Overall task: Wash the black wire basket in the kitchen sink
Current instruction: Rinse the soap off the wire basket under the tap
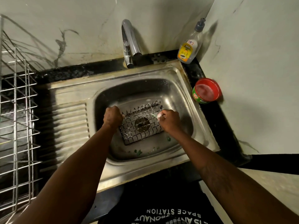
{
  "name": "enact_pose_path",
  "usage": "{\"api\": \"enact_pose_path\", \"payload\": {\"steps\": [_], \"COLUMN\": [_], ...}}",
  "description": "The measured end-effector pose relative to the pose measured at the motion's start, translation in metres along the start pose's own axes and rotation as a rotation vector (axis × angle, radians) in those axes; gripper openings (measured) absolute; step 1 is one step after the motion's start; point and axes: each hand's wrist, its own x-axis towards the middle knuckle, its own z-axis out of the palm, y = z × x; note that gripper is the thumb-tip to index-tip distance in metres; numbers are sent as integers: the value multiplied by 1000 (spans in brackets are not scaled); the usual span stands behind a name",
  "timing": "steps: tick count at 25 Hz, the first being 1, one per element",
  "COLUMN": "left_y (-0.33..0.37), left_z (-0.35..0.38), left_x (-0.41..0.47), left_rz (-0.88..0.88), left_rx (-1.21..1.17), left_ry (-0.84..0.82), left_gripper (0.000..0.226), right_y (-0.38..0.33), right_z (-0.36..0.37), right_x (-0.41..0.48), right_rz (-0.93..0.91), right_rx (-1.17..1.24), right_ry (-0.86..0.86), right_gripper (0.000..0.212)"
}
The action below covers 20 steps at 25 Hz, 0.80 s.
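Note:
The black wire basket point(140, 125) lies in the steel sink point(181, 92), over the drain, with soap foam on its wires. My left hand point(112, 117) is closed on the basket's left edge. At the basket's right edge, my right hand point(169, 121) grips a small soapy scrubber point(159, 115) pressed against the wires. The scrubber is mostly hidden inside my fist.
A chrome tap point(129, 44) stands behind the sink. A dish gel bottle point(191, 44) and a red tub of dish soap point(206, 91) sit on the black counter at right. A metal wire rack point(17, 120) fills the left. Green food scraps point(138, 151) lie in the basin.

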Motion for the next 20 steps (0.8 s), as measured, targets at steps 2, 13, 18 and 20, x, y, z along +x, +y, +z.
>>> {"api": "enact_pose_path", "payload": {"steps": [2,13,18,20], "left_y": [5,213,207,181], "left_z": [-7,-60,-63,-65], "left_x": [-7,-56,-57,-57], "left_rz": [70,568,453,373], "left_rx": [-4,-124,-177,-136], "left_ry": [9,-17,-70,-65], "left_gripper": [14,28,35,29], "right_y": [-2,50,53,39], "right_z": [-18,-150,-166,-160], "right_x": [3,36,48,41], "right_rz": [-24,-115,7,-90], "right_rx": [51,208,140,168], "right_ry": [110,587,527,566], "right_gripper": [10,9,21,18]}}
